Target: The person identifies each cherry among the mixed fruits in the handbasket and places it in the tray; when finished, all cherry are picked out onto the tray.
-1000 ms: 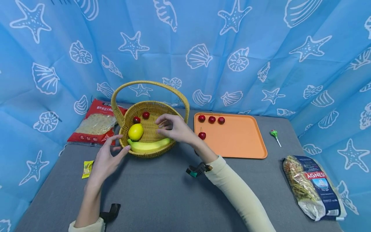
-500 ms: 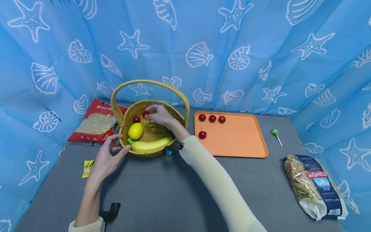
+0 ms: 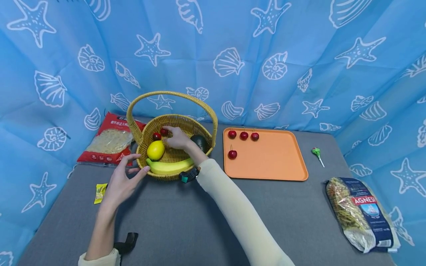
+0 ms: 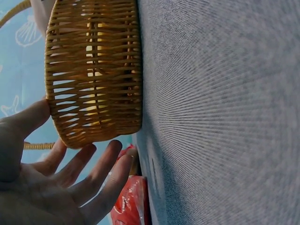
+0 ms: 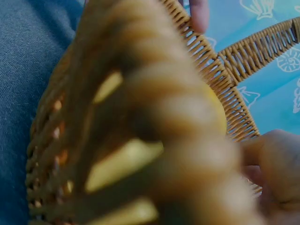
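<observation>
A wicker basket (image 3: 203, 111) with a tall handle stands on the grey table. My left hand (image 3: 124, 184) touches its near left side, thumb near the rim and fingers spread, mostly straight, as the left wrist view shows. Inside the basket, my right hand (image 3: 179, 138) pinches a cherry (image 3: 163, 132) at the fingertips; its grip is partly hidden. A second cherry (image 3: 156, 136) lies just left of it. Also in the basket are a lemon (image 3: 155, 150), a banana (image 3: 168, 168) and a dark, avocado-like fruit (image 3: 199, 142) partly behind my right hand. The basket rim fills the right wrist view.
An orange tray (image 3: 266, 166) with several cherries (image 3: 244, 135) lies right of the basket. Further right are a lollipop (image 3: 316, 152) and a pasta bag (image 3: 361, 214). A red food bag (image 3: 108, 142) and a small yellow packet (image 3: 100, 193) lie left.
My right hand has moved left within the basket to the cherry, which has shifted slightly left. The dark fruit has come into view behind it. My left hand stays at the basket.
</observation>
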